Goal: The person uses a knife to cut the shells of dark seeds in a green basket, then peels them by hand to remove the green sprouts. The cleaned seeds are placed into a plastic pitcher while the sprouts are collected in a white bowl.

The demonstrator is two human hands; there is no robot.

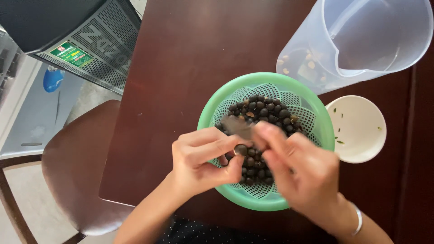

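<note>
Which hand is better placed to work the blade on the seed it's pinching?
Right. The right hand holds the small blade with its tip beside the dark seed. The left hand pinches that seed over the green basket, so it likely only steadies.

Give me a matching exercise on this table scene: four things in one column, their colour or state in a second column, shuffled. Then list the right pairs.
Things:
1. basket
2. small bowl
3. jug
4. seed between the left hand's fingers

Descriptions:
A. clear plastic, a few pale pieces at its bottom
B. green, perforated, holding many dark round seeds
C. white, nearly bare, a few green flecks inside
D. dark and round, pinched over the basket

Pairs: 1-B, 2-C, 3-A, 4-D
</note>
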